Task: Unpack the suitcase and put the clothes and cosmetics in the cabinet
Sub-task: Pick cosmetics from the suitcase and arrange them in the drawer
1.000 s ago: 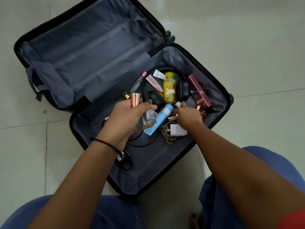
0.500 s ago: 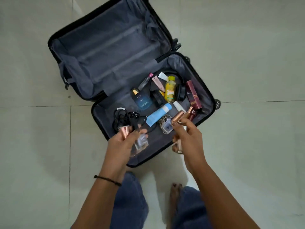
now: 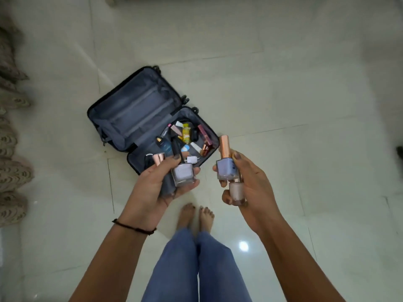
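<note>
Now, suitcase point(image 3: 135, 110) lies open on the floor point(image 3: 283, 83), cosmetics point(image 3: 186, 132) lying in its near half; left grip point(image 3: 157, 184) wraps a pale polish bottle point(image 3: 183, 174), right grip point(image 3: 246, 182) clasps a lilac bottle point(image 3: 225, 168), likely glass, so carry caps up, grips apart, cabinet unseen.

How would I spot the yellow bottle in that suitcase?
Look at the open black hard-shell suitcase on the pale tiled floor. In its cluttered half, at the far end, lies a small yellow plastic bottle, a pale pink tube on its left and a dark red box further right. Nothing else there is bright yellow.
</note>
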